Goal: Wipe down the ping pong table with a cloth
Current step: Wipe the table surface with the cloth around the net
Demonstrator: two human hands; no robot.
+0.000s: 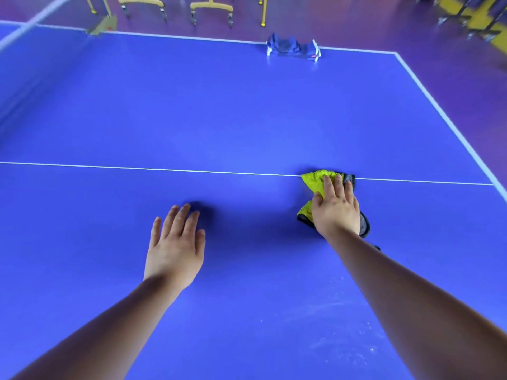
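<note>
**Cloth at the centre line, right of middle, open desk all round**

At the far left a white-topped net (pixel 33 21) crosses the corner, blurred, with its post clamp (pixel 102 26) on the far edge of the blue desk (pixel 219 105). The desk's left side runs out of frame, so no edge shows there. A thin white line (pixel 137 166) crosses the surface from left to right, and wide bare blue lies on both sides of it.

The left grip (pixel 175 248) is palm down near the middle, its fingers straight and close together, holding nothing. A shadow sits just past its fingertips; whether the palm touches the desk or floats above it, I cannot tell.

Beyond the far edge, yellow wheeled frames (pixel 211 8) stand on the purple floor (pixel 356 20), their tops cut off. A dark blue bundle (pixel 288 46) with white ends rests on the far edge; what it is remains unclear.

The cloth (pixel 315 181), yellow-green with a grey side, lies right of centre. Its long axis points away from the person, far end across the white line, near end by the wrist. The right grip (pixel 336 209) lies flat on it, fingers extended and pressing down, thumb on the yellow face. The hand hides the cloth's middle.

Pale dusty smears (pixel 337 305) mark the desk beside the right forearm. The white-banded right edge (pixel 444 113) slants near the cloth, leaving less room there than to the left.
</note>
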